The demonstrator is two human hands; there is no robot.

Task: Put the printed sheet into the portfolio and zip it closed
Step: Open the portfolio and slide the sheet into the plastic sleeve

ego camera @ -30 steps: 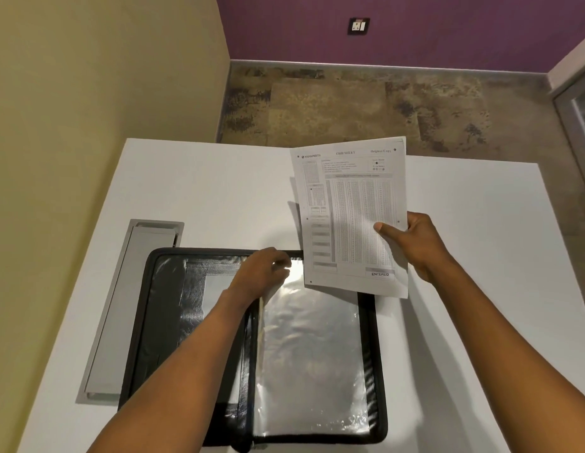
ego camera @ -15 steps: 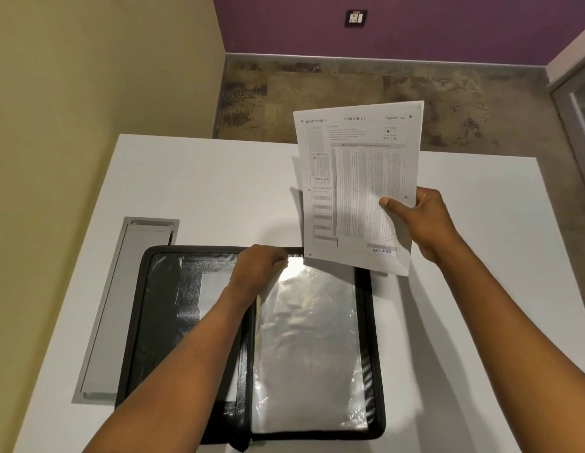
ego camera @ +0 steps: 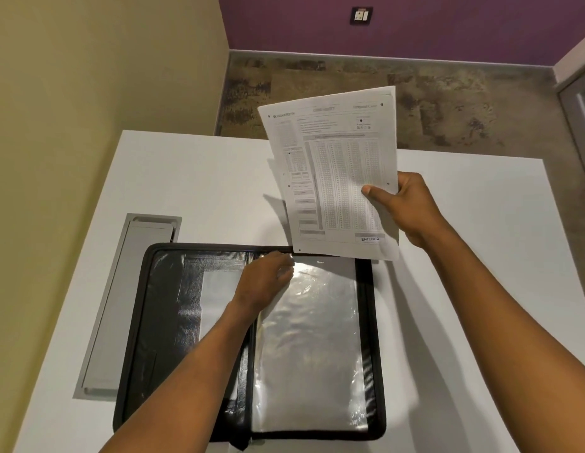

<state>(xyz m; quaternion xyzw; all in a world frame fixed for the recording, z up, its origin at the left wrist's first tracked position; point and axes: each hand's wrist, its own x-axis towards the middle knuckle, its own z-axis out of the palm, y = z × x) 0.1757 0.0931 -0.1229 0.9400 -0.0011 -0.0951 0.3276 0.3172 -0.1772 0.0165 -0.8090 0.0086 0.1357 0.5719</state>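
A black zip portfolio (ego camera: 137, 338) lies open and flat on the white table (ego camera: 193, 178), with clear plastic sleeves (ego camera: 310, 348) on its right half. My left hand (ego camera: 265, 282) rests at the top of the spine, its fingertips pinching the upper edge of a sleeve. My right hand (ego camera: 412, 207) holds the printed sheet (ego camera: 333, 171) by its right edge, tilted upright in the air just above the portfolio's far edge. The sheet's lower edge hangs over the top of the right half.
A grey cable-tray lid (ego camera: 121, 305) is set into the table to the left of the portfolio. A beige wall (ego camera: 88, 93) runs along the left side. Bare floor (ego camera: 448, 99) and a purple wall lie beyond the table's far edge.
My right hand has lifted the sheet a little higher and tipped its top leftward. My left hand has stayed at the top of the sleeves.
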